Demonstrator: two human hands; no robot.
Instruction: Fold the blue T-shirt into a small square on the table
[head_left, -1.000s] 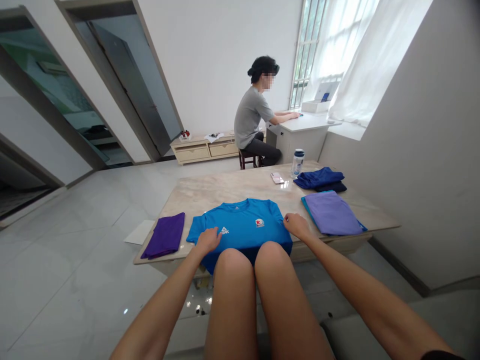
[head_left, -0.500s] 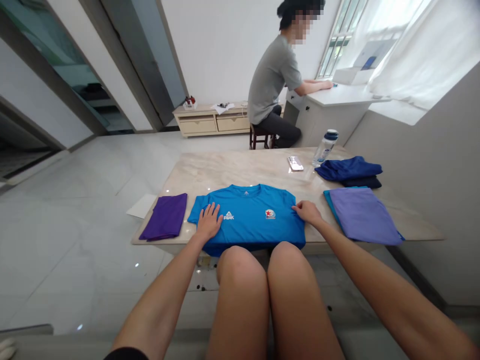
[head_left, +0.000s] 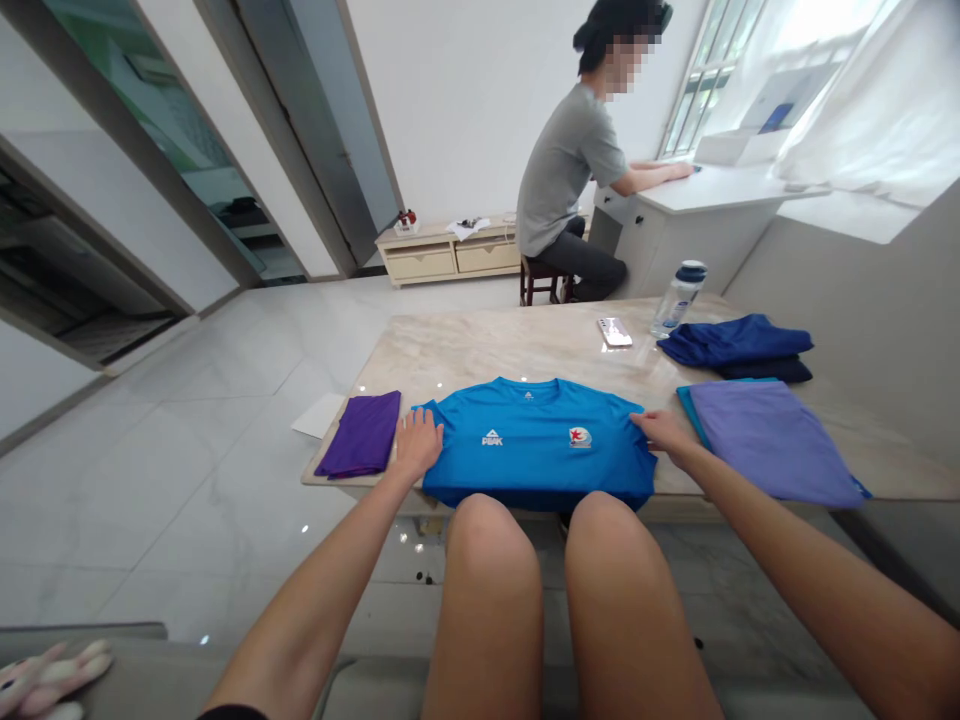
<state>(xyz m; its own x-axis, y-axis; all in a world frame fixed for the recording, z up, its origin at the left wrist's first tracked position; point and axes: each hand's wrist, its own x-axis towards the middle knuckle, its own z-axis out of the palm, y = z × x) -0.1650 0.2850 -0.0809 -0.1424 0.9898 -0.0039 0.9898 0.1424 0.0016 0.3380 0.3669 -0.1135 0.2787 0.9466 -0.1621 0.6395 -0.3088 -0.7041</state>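
Observation:
A blue T-shirt point(head_left: 536, 455) with a white PEAK logo and a round badge lies face up on the marble-patterned table point(head_left: 487, 340). Its collar points away from me, and its lower part hangs over the near edge by my knees. My left hand point(head_left: 420, 440) lies on the sleeve at the left, fingers extended over the cloth. At the other sleeve, my right hand point(head_left: 664, 432) pinches the edge between thumb and fingers. Just left of my left hand is a folded purple garment point(head_left: 362, 435). Folded lavender cloth point(head_left: 772, 440), over a teal piece, lies right of my right hand.
Dark blue clothes point(head_left: 739, 342) lie at the table's right, near a water bottle point(head_left: 679, 298) and a phone point(head_left: 615, 332). Beyond the table, a person in a grey shirt point(head_left: 566, 165) sits at a white desk point(head_left: 712, 190). A low cabinet point(head_left: 420, 262) stands by the wall.
My left hand has slid left from the shirt's chest onto its sleeve. The shirt's shoulders look more spread out. My right hand keeps its pinch, and the whole view has shifted.

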